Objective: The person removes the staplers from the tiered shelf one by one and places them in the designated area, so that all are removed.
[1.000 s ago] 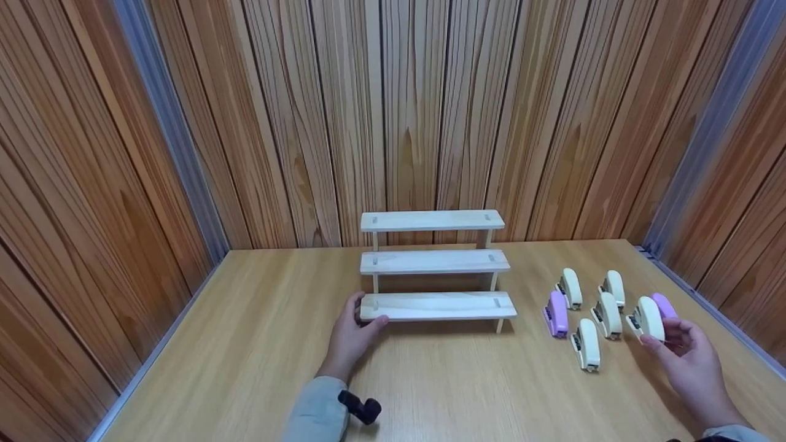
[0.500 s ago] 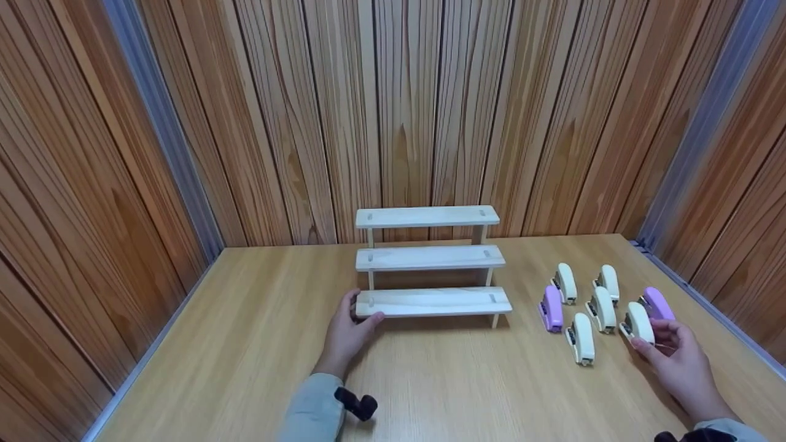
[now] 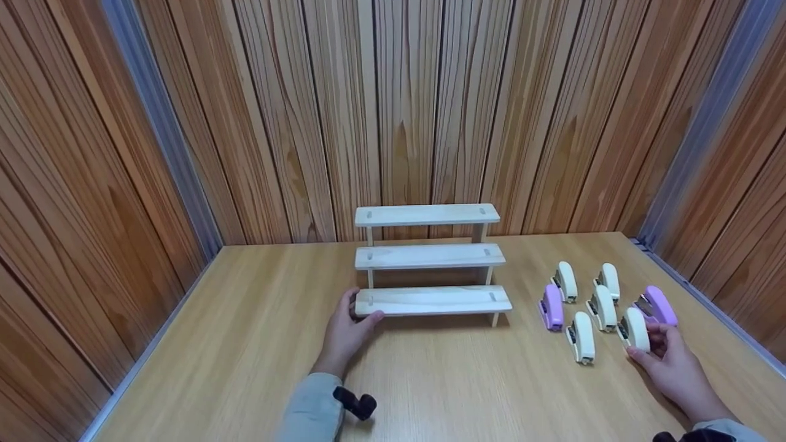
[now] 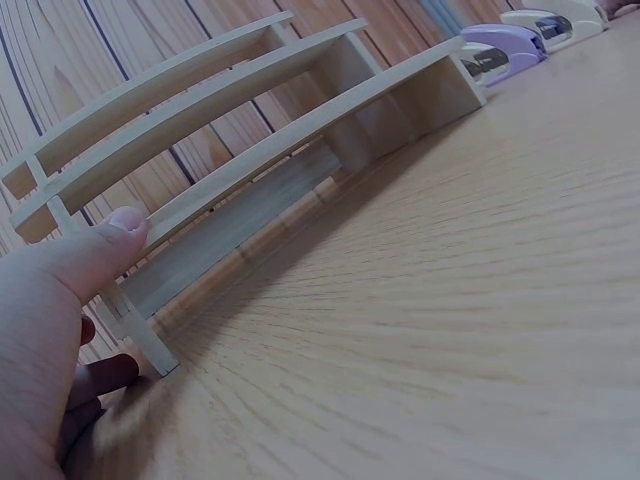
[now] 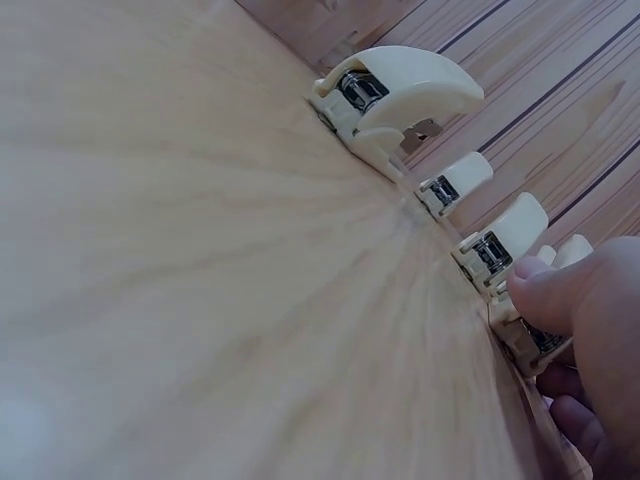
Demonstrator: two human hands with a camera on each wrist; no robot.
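A pale wooden three-tier stand [image 3: 433, 301] faces me at the middle of the table. My left hand [image 3: 347, 334] grips the left end of its lowest shelf. In the left wrist view the thumb [image 4: 125, 225] lies on the shelf's front edge, with fingers beside the leg. On the right, my right hand [image 3: 672, 362] pinches a cream stapler [image 3: 634, 329] between thumb and fingers; in the right wrist view the hand partly covers it. Just behind that stapler stands a purple stapler [image 3: 661, 305]. A cream stapler [image 3: 602, 309] stands to its left.
More staplers stand right of the stand: a purple stapler [image 3: 552, 308], a front cream stapler [image 3: 581, 337], and two back cream staplers [image 3: 566, 282], [image 3: 608, 282]. Wood-plank walls [image 3: 405, 110] enclose the wooden table [image 3: 264, 294] at the back and sides.
My right hand has moved the cream stapler slightly left and towards me, so more of the purple stapler behind it shows. The left hand keeps its grip; the head view has shifted slightly.
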